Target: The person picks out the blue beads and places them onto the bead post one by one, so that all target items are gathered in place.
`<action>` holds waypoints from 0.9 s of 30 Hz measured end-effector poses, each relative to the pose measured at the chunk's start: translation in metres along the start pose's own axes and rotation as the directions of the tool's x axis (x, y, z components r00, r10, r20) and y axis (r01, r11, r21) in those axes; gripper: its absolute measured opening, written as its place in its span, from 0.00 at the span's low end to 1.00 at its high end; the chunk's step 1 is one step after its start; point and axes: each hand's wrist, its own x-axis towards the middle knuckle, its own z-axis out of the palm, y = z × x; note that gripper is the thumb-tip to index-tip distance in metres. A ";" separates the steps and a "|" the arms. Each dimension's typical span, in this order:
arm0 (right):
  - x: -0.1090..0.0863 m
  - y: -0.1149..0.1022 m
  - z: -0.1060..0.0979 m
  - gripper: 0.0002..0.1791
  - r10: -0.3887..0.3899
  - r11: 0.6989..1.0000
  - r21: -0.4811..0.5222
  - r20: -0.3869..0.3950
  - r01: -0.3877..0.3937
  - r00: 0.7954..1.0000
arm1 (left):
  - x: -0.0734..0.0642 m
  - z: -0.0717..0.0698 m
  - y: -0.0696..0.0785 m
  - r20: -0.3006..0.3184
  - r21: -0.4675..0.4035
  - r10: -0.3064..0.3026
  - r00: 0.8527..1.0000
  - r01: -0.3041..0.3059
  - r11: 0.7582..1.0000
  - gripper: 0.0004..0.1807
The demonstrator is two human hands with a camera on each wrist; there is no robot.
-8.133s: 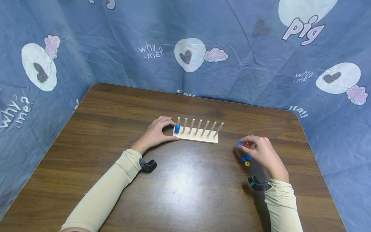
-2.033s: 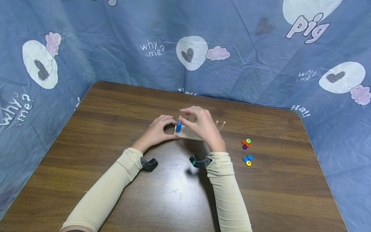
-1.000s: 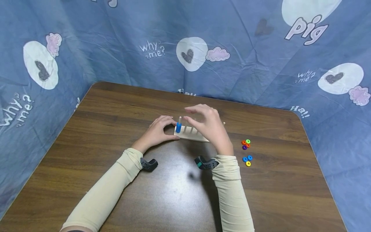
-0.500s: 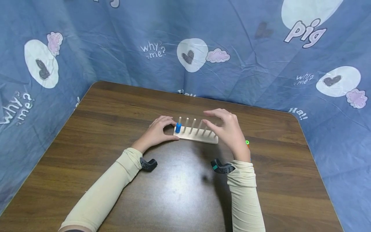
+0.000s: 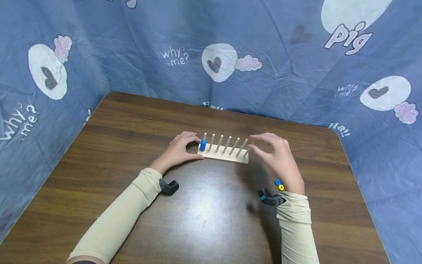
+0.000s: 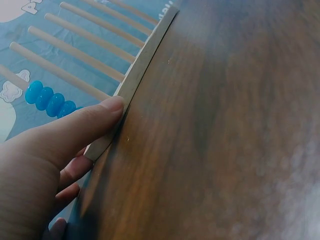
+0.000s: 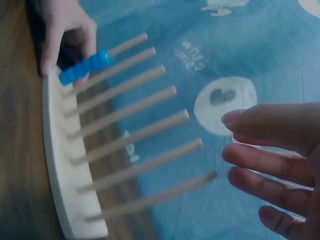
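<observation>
Blue printed cloth surrounds the brown table (image 5: 132, 121); the left hand (image 5: 178, 150) grips the peg board (image 5: 224, 157) beside its blue rings (image 5: 203, 145); the right hand (image 5: 280, 157), fingers relaxed and empty, hangs right of the board; next, I judge, it needs a careful pinch on a loose ring (image 5: 281, 187).

Brown wood-grain table (image 5: 204, 220), rounded far corners. Blue printed cloth backdrop (image 5: 280, 73) enclosing far, left and right sides; motifs: white ovals with hearts, pink clouds, "why me?", "pig", "Ha!!" lettering.

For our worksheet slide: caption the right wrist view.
Open right hand beside a wooden peg board; blue rings on the end peg, left hand holding the board.
</observation>
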 end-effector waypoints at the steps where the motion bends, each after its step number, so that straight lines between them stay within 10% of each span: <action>1: -0.002 0.003 -0.002 0.15 0.003 1.000 -0.008 0.001 -0.003 1.000 | 0.000 0.000 0.000 0.001 0.000 -0.001 1.000 0.001 1.000 0.32; 27: -0.062 0.061 -0.033 0.14 0.094 0.983 -0.169 0.100 -0.077 0.991 | 0.000 0.000 -0.001 0.000 0.004 -0.005 1.000 0.005 1.000 0.32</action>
